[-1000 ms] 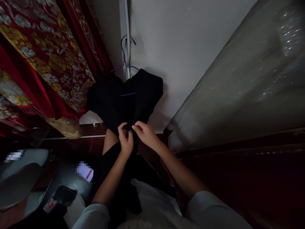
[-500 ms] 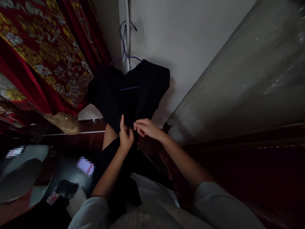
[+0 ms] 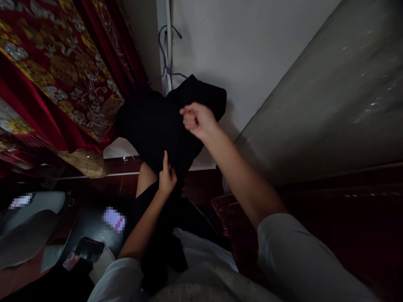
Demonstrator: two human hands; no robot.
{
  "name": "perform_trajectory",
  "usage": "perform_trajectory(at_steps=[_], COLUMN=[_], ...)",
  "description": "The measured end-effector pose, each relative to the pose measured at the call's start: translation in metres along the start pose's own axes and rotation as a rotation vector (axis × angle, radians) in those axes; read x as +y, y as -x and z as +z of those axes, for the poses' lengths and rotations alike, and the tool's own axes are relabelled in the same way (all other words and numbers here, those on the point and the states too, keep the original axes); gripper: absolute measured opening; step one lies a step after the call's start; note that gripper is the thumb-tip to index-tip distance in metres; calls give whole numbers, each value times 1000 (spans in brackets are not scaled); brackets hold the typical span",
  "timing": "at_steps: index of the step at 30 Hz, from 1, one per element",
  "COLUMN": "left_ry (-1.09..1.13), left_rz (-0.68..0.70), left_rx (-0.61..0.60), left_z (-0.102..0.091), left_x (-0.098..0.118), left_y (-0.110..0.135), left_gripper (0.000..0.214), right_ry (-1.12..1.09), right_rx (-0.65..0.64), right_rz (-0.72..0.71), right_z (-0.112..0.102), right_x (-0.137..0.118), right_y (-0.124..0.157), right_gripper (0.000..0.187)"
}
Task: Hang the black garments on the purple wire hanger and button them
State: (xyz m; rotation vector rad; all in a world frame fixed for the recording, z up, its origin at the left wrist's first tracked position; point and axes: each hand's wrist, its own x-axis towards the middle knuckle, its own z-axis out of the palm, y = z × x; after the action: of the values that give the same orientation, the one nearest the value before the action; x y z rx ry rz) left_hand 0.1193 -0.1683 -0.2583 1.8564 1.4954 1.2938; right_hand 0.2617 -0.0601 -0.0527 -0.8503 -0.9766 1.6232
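A black garment [image 3: 147, 121] hangs from a purple hanger [image 3: 165, 63] in front of me. At its lower front, my left hand [image 3: 167, 178] is closed on the cloth, with the index finger stretched upward along it. My right hand [image 3: 198, 119] is raised in front of the garment's upper right part, its fingers curled together in a pinch. Whatever lies between those fingertips is too small and dark to make out. The dark cloth hides the details around my left fingertips.
Red cloth with gold and silver embroidery [image 3: 66, 67] hangs at the left. A black stool or chair seat [image 3: 91, 220] bears phones [image 3: 90, 249] and papers. Plastic-covered material [image 3: 315, 109] leans at the right, above dark red carved wood [image 3: 226, 205].
My right hand has moved up and away from my left hand, its fingers pinched together. My left hand stays low on the garment. The hanger's lower bar no longer shows.
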Motion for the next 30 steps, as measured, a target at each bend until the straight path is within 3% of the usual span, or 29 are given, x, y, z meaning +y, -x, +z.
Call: perform_trajectory(at_steps=[3, 7, 12, 15, 17, 21, 23, 25, 27, 29, 30], left_ry=[-74, -171, -59, -70, -146, -165, -47, 102, 225, 362, 435], left_rz=[44, 92, 424, 541, 588, 627, 594, 511, 411, 269, 152], left_rx=[-130, -237, 44, 84, 83, 149, 269, 445, 584, 701, 649], left_z=[0, -22, -77, -96, -100, -110, -130, -159, -187, -202, -203], left_x=[-10, 13, 90, 131, 149, 171, 168, 149, 114, 70, 49], left_y=[-5, -33, -112, -155, -169, -172, -174, -180, -186, -184, -178], left_gripper=[67, 61, 54, 38, 27, 36, 38, 38, 33, 35, 38], right_ry=[-57, 33, 163, 219, 241, 278, 312, 357, 397, 430, 451], right_rx=[-4, 26, 50, 40, 38, 25, 43, 57, 34, -13, -41], right_rz=[-57, -164, -303, -359, -390, -326, -273, -241, -220, -217, -220], right_z=[11, 17, 24, 29, 29, 17, 7, -2, -9, -13, -15], right_x=[-33, -29, -20, -29, -32, -15, 6, 27, 42, 48, 48], right_y=[-9, 2, 19, 23, 21, 4, -2, -1, 6, 16, 20], right_gripper=[36, 36, 38, 39, 40, 41, 40, 38, 37, 37, 37])
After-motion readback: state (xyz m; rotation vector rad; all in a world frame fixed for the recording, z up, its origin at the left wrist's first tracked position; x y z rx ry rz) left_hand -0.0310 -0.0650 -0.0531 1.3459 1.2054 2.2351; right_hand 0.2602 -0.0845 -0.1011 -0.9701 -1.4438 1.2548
